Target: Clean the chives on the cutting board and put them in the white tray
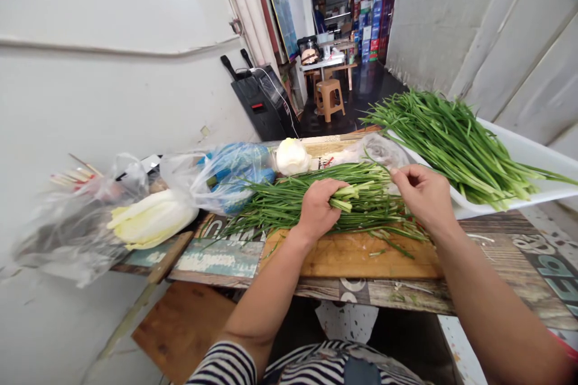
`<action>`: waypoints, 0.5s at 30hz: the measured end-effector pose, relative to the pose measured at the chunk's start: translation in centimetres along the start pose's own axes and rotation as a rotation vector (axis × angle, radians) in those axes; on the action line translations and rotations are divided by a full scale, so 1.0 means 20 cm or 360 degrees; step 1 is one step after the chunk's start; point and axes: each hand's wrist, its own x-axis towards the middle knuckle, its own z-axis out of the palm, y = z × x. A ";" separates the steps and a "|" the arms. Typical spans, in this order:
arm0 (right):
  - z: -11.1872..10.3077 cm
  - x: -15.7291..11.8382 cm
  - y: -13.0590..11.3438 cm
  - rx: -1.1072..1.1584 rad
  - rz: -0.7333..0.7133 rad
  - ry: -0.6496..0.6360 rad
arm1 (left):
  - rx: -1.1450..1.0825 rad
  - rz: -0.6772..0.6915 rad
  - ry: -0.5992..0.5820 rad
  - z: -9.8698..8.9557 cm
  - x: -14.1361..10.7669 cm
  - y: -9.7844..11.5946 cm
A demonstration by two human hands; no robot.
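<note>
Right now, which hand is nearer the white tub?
Right. The right hand is beside the left end of the tub; the left hand is farther left, gripping a bunch of greens.

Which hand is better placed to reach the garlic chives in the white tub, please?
Likely the right hand, beside the white tub; the left hand is farther off, gripping a bunch of garlic chives.

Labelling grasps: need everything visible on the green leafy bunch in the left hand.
The bunch of slender green leaves with pale stems is clasped in the left hand, roughly level above the brown wooden cutting board. Its pale yellow-green stem ends, slightly uneven, poke from the fist toward the right. Leaves appear to trail left, merging with the pile of long green leaves; where the bunch ends cannot be told.
</note>
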 end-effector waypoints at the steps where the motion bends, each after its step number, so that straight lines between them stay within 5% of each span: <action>1: 0.00 0.00 -0.01 -0.0083 -0.0105 0.0015 | -0.0003 0.0001 -0.0001 0.00 0.00 0.00; 6: 0.02 -0.03 -0.07 -0.0130 -0.0774 -0.0168 | -0.0039 0.0015 0.0022 0.01 0.00 0.00; 9: 0.03 -0.03 -0.07 -0.0188 -0.0927 -0.0322 | -0.0015 0.0052 0.0038 0.00 0.00 0.00; 12: 0.03 -0.03 -0.06 0.0032 -0.0622 -0.0460 | 0.0059 0.0130 0.0020 0.00 0.00 0.01; 15: 0.06 -0.05 -0.06 0.0437 0.0053 -0.0520 | 0.0189 0.0239 0.0044 0.00 0.00 0.01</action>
